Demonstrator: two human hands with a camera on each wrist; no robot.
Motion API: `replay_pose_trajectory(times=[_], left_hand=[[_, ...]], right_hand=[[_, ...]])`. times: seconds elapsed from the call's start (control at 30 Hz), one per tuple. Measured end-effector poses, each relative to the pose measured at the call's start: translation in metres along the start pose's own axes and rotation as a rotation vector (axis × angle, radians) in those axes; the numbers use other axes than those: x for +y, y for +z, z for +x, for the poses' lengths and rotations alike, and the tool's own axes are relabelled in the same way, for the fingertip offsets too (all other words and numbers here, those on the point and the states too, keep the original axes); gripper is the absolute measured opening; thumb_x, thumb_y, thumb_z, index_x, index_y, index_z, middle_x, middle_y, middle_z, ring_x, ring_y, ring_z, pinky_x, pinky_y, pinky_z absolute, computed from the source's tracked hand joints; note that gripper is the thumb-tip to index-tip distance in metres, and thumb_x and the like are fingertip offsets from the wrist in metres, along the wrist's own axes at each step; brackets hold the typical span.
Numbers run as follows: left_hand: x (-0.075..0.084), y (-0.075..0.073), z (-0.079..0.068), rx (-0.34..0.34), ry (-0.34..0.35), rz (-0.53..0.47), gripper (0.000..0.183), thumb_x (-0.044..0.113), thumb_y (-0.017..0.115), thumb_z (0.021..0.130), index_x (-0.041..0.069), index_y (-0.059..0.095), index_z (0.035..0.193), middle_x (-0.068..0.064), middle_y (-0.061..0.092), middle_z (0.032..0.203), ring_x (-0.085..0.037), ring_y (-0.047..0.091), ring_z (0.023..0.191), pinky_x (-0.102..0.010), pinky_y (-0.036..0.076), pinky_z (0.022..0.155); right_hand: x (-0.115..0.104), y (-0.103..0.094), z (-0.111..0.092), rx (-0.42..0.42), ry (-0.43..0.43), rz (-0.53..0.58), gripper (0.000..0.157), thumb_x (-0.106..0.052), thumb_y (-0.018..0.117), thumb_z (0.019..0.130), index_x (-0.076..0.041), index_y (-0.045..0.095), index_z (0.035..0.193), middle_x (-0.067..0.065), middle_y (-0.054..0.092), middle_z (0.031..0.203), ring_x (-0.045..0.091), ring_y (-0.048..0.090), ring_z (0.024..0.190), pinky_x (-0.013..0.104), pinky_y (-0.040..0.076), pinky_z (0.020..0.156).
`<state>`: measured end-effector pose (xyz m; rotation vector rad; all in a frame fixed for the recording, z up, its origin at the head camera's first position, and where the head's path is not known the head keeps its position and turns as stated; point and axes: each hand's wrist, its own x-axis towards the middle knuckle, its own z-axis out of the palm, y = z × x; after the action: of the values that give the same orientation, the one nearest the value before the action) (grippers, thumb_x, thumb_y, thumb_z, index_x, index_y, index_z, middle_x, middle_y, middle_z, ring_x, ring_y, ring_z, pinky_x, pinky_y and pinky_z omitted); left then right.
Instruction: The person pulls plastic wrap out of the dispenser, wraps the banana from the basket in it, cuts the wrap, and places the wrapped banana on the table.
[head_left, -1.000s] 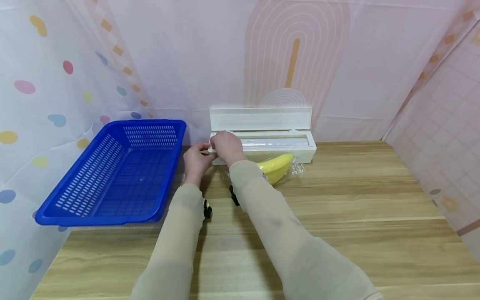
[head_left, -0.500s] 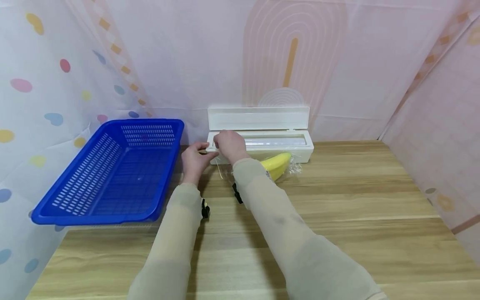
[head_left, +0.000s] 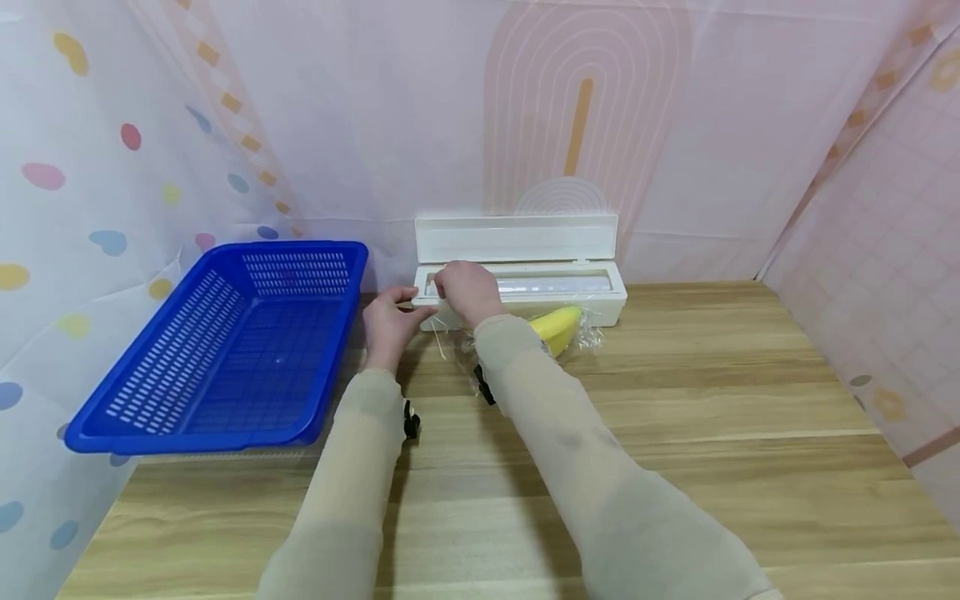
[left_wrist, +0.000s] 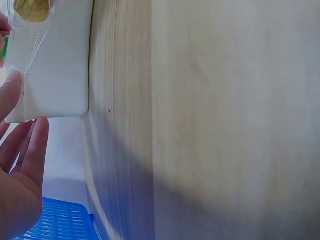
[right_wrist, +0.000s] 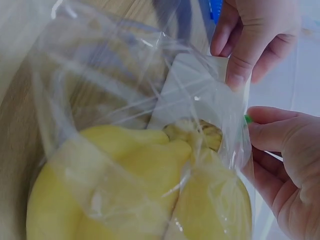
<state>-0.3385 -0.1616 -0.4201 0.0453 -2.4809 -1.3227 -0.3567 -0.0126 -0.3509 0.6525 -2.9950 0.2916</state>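
Note:
A white cling film dispenser (head_left: 600, 310) stands at the back with its lid up and a film roll inside. My left hand (head_left: 388, 327) holds its left end, thumb on the front edge and film, fingers at the end. Close by, my right hand (head_left: 471, 292) pinches a small green slider (right_wrist: 247, 119) at the front edge, mostly hidden by the fingers. Clear film (right_wrist: 115, 65) hangs from that edge over a bunch of yellow bananas (head_left: 558, 329) lying before the dispenser. The right sleeve covers part of the bananas in the head view.
A blue plastic basket (head_left: 315, 367) with slotted sides stands at the left on the wooden table (head_left: 712, 450). Patterned cloth (head_left: 375, 108) hangs behind and at both sides. Crumpled film (head_left: 590, 333) sticks out at the bananas' right end.
My right hand has moved a little to the right along the dispenser's front edge, away from my left hand. The left hand stays at the left end. More film shows below the edge.

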Motion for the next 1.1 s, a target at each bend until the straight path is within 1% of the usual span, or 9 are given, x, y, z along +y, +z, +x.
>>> replay_pose_trajectory(times=[0.2,0.4,0.63,0.8,1.0,1.1], left_hand=[[0.001,0.000,-0.002,-0.003,-0.015,-0.013,0.045,0.019,0.085,0.080,0.002,0.070,0.119,-0.014,0.069,0.117,-0.029,0.070,0.098,-0.042,0.057,0.077],[-0.001,0.000,-0.001,0.003,-0.005,-0.002,0.046,0.021,0.085,0.080,0.003,0.070,0.119,-0.014,0.070,0.116,-0.029,0.070,0.097,-0.041,0.057,0.078],[0.000,-0.002,0.000,0.001,-0.025,-0.011,0.046,0.019,0.085,0.079,0.003,0.070,0.119,-0.014,0.070,0.116,-0.028,0.070,0.097,-0.041,0.057,0.078],[0.001,-0.002,0.001,-0.002,-0.027,0.007,0.047,0.019,0.085,0.080,0.003,0.069,0.120,-0.014,0.069,0.117,-0.029,0.070,0.097,-0.041,0.057,0.077],[0.001,-0.001,0.001,-0.006,-0.027,0.027,0.047,0.020,0.085,0.080,0.003,0.069,0.121,-0.014,0.069,0.117,-0.028,0.069,0.098,-0.041,0.056,0.079],[0.001,0.001,0.001,-0.008,-0.029,0.018,0.047,0.020,0.085,0.079,0.003,0.069,0.120,-0.014,0.070,0.116,-0.028,0.069,0.098,-0.041,0.056,0.079]], right_hand=[[0.004,-0.003,-0.002,-0.028,0.009,0.020,0.014,-0.004,0.061,0.088,-0.014,0.067,0.083,-0.001,0.066,0.097,0.016,0.058,0.085,0.029,0.049,0.070],[0.009,-0.005,-0.004,-0.040,0.007,-0.011,0.014,-0.004,0.061,0.089,-0.015,0.068,0.084,-0.002,0.067,0.096,0.014,0.058,0.086,0.028,0.049,0.071],[0.018,-0.012,-0.008,-0.058,0.006,-0.029,0.011,-0.005,0.063,0.090,-0.014,0.070,0.087,-0.001,0.068,0.097,0.015,0.060,0.090,0.028,0.051,0.075],[0.027,-0.015,-0.012,-0.060,0.017,0.007,0.010,-0.005,0.063,0.090,-0.013,0.068,0.085,0.000,0.067,0.095,0.015,0.059,0.089,0.028,0.050,0.074],[0.034,-0.016,-0.017,-0.061,0.007,0.052,0.009,-0.009,0.064,0.093,-0.012,0.069,0.086,0.000,0.067,0.091,0.016,0.059,0.087,0.027,0.050,0.075],[0.038,-0.015,-0.019,-0.063,0.000,0.059,0.011,-0.006,0.063,0.092,-0.012,0.069,0.086,0.000,0.066,0.090,0.016,0.059,0.086,0.027,0.049,0.074]])
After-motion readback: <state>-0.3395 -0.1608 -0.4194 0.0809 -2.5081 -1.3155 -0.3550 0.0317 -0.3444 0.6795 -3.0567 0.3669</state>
